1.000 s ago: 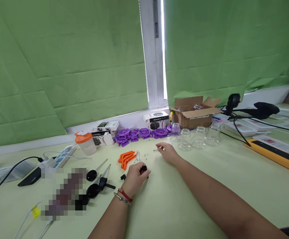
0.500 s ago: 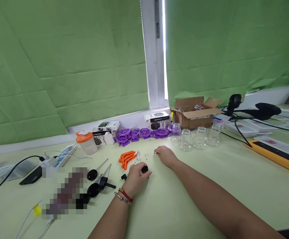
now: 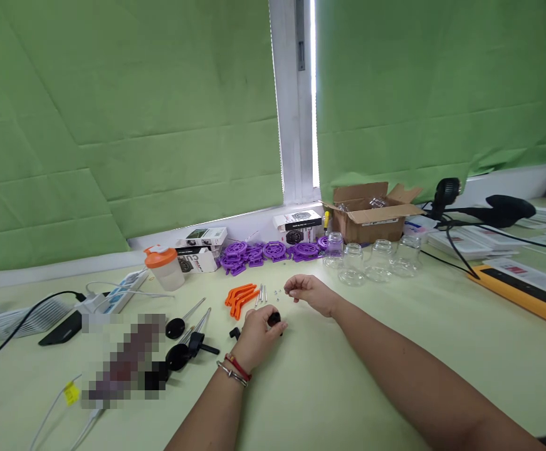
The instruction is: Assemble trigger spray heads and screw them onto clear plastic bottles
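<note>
My left hand (image 3: 259, 332) is closed around a small black round part (image 3: 274, 319), which shows between thumb and fingers. A bracelet and a red band circle that wrist. Just beyond it to the right, my right hand (image 3: 311, 293) hovers with thumb and fingertips brought together; whatever is in the pinch is too small to make out. Tiny light pieces (image 3: 278, 294) lie left of those fingertips. Beside them are several metal screws (image 3: 261, 293) and a stack of orange angled handles (image 3: 241, 299). A small black piece (image 3: 234, 333) rests left of my left hand.
Black-topped parts with metal rods (image 3: 178, 356) lie to the left, near a blurred-out patch. Purple plastic pieces (image 3: 274, 251) and small boxes line the back. Glass jars (image 3: 352, 266) stand before an open cardboard box (image 3: 377, 225). A shaker cup (image 3: 167, 272) and power strip (image 3: 125, 293) are at left.
My right hand has drawn slightly left toward the tiny pieces, its fingertips now pinched and the small metal bits once beside them hidden. My left hand stays put with the black part.
</note>
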`<state>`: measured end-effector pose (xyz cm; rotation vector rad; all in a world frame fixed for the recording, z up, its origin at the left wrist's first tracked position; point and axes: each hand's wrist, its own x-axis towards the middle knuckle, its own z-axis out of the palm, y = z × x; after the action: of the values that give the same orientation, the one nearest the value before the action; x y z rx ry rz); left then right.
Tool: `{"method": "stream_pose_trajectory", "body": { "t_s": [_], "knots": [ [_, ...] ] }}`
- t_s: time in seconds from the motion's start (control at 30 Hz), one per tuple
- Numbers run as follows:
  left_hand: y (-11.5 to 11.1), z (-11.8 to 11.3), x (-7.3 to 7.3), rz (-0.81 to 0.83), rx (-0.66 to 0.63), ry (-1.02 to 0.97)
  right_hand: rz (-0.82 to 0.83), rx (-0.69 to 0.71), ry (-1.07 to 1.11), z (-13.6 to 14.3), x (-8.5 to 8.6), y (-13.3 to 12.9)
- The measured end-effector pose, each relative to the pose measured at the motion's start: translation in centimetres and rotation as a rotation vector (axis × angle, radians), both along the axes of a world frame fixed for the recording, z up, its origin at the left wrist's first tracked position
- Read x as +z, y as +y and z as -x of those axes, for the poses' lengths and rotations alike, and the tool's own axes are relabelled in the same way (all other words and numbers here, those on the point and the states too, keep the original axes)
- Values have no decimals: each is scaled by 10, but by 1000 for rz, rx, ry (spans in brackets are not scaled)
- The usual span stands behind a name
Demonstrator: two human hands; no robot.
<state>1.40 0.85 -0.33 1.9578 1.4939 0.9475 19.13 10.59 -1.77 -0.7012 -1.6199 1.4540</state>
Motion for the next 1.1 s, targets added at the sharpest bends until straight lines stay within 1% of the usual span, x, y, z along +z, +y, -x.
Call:
{"method": "stream_pose_trajectory", "body": {
  "t_s": [0.2, 0.4, 0.67, 0.87, 1.1],
  "knots": [
    [0, -1, 2, 6, 0, 5, 47, 96, 111, -1, 2, -3],
    [0, -1, 1, 10, 7, 8, 52, 170, 114, -2, 4, -5],
    [-1, -1, 2, 7, 8, 23, 119, 197, 168, 3, 12, -13],
    [-1, -2, 2, -1, 8, 28, 74, 144, 154, 9, 15, -19],
    [-1, -2, 3, -16, 8, 51, 75, 127, 154, 15, 20, -27]
  ]
}}
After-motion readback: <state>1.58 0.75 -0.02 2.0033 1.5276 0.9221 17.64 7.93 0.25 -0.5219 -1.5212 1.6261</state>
